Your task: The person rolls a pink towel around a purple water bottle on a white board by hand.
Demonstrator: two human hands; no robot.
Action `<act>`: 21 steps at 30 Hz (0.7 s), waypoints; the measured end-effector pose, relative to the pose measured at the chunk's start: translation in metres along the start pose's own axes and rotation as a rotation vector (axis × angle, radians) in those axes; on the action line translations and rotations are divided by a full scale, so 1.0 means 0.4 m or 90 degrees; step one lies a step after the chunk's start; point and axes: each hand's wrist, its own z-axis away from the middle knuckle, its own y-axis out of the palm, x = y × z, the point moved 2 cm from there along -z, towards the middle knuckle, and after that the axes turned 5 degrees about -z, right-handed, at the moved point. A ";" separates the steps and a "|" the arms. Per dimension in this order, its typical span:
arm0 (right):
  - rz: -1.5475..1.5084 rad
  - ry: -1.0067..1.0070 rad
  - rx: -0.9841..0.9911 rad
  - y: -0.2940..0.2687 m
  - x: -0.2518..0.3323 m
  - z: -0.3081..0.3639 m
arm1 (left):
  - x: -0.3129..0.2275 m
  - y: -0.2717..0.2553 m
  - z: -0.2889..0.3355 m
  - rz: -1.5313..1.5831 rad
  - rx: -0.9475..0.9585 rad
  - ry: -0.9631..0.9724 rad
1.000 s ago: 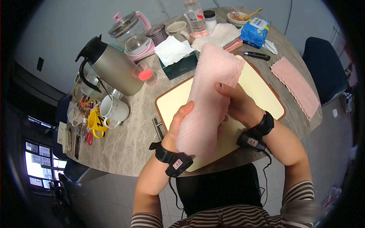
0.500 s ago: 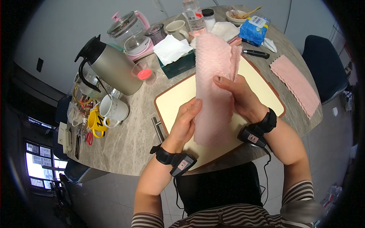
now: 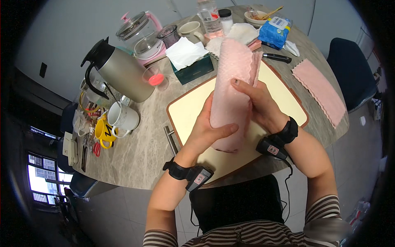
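Note:
A pink cloth (image 3: 232,70), folded into a long narrow bundle, is held up over a cream cutting board with a brown rim (image 3: 189,111). My left hand (image 3: 212,123) grips its lower left side, the thumb lying across the front and the fingers behind, out of sight. On the right edge, my right hand (image 3: 261,101) is closed around the cloth with the thumb on its front face. The layered, scalloped edges show near the top right of the bundle. Another pink cloth (image 3: 319,92) lies folded flat on the table to the right.
Beside the board's far right edge is a black-handled knife (image 3: 277,58). A green tissue box (image 3: 193,69), a steel jug (image 3: 119,70), a glass kettle (image 3: 142,37), a white mug (image 3: 123,117) and a yellow cup (image 3: 105,133) stand at the left. Farther back are a bottle (image 3: 210,18) and a blue packet (image 3: 275,33).
My left hand has shifted up and around the cloth, its thumb now across the front. The bundle has become narrower, and its lower end has moved slightly right and up.

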 end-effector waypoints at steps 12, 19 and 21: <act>-0.024 -0.005 -0.024 -0.019 0.008 -0.010 | -0.027 -0.085 0.015 -0.015 0.050 -0.084; -0.033 -0.090 -0.152 -0.072 -0.007 -0.040 | -0.043 -0.101 0.015 -0.206 0.017 -0.086; -0.007 -0.100 -0.168 -0.080 -0.008 -0.045 | -0.047 -0.111 0.018 -0.212 0.010 -0.090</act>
